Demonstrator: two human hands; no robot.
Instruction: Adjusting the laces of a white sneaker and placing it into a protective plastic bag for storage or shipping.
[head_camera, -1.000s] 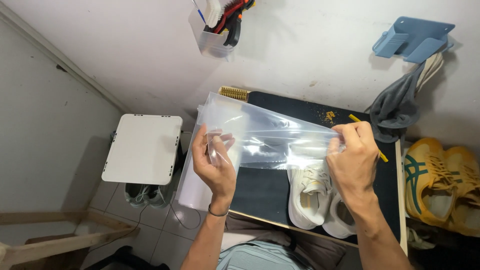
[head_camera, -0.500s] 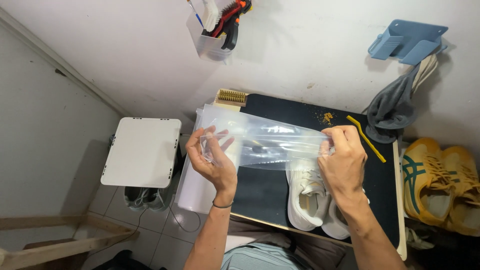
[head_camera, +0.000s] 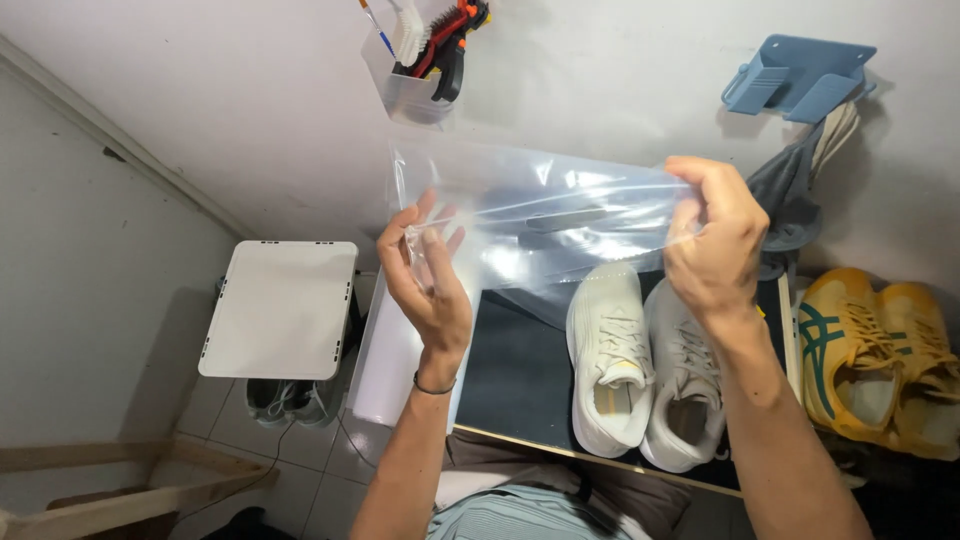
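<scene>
Hands pinch a clear plastic bag (head_camera: 560, 215) taut: left hand (head_camera: 425, 280) at nine o'clock, right hand (head_camera: 715, 240) at three, above white sneakers (head_camera: 640, 360).

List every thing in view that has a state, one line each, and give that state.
Clear plastic zip bag: lifted, stretched flat between both hands.
Left hand: pinching the bag's left edge.
Right hand: gripping the bag's right edge.
Pair of white lace-up sneakers: side by side on the dark table, laced.
Yellow sneakers with teal stripes: on the floor, right.
White square lidded bin: shut.
</scene>
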